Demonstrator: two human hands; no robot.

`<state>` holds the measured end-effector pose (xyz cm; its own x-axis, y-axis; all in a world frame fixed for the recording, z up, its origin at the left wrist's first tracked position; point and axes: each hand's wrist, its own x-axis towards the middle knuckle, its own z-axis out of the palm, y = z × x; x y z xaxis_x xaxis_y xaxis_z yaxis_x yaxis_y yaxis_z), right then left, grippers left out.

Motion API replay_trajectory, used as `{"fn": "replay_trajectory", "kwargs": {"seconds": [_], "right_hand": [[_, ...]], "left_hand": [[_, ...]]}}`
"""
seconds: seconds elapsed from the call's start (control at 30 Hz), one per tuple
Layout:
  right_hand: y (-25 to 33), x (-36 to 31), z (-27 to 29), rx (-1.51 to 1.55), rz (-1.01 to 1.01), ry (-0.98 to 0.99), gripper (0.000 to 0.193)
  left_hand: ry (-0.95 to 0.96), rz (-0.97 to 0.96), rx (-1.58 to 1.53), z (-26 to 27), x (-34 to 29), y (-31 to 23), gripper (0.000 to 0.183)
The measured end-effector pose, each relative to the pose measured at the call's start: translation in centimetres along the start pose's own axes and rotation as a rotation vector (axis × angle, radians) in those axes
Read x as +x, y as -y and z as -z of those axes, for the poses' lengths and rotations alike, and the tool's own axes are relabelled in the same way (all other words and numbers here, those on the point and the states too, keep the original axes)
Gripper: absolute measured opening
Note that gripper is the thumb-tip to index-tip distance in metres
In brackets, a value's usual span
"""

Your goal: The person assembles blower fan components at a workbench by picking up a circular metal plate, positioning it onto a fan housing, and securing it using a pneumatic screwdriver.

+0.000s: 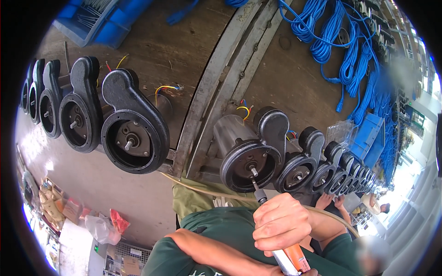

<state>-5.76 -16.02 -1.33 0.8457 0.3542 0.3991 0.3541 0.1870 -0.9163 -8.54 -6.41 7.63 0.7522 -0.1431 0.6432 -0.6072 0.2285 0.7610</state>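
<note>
My right hand [283,221] is closed around the upper part of a power screwdriver [260,196] with a dark chuck and a white-and-orange body. Lower down, my left hand [311,272] grips that body, mostly cut off by the bottom edge. The screwdriver's thin bit reaches into the round opening of a black cast housing [271,123] and ends at or close to its silver shaft [253,172]; contact cannot be told. A grey motor cylinder [230,131] sits behind this housing, with coloured wires at its back.
Similar black housings [138,99] stand in a row along the metal bench edge [216,87], both sides. Blue cable coils [331,37] and blue bins [99,23] lie beyond. A tan hose [221,193] crosses before me. At right, a co-worker's hands [324,200] work nearby.
</note>
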Motion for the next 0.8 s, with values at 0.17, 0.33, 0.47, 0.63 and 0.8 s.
{"fn": "replay_trajectory", "kwargs": {"seconds": [0.17,0.33,0.47,0.63,0.8], "right_hand": [[0.0,0.0,0.4,0.002,0.007,0.017,0.016],[-0.1,-0.1,0.1,-0.018,0.013,-0.014,0.017],[-0.1,0.1,-0.2,-0.019,-0.026,-0.039,0.014],[1.1,-1.0,-1.7,-0.133,-0.016,-0.143,0.017],[1.3,0.5,-3.4,-0.461,0.032,-0.491,0.026]], "left_hand": [[0.027,-0.076,0.014,0.4,0.2,0.9,0.021],[0.049,-0.056,-0.003,0.8,0.1,0.6,0.022],[-0.012,0.011,-0.041,0.5,-0.1,0.1,0.023],[0.113,0.111,-0.084,1.3,0.7,-1.4,0.026],[0.366,0.134,-0.096,1.5,2.7,-1.1,0.023]]}}
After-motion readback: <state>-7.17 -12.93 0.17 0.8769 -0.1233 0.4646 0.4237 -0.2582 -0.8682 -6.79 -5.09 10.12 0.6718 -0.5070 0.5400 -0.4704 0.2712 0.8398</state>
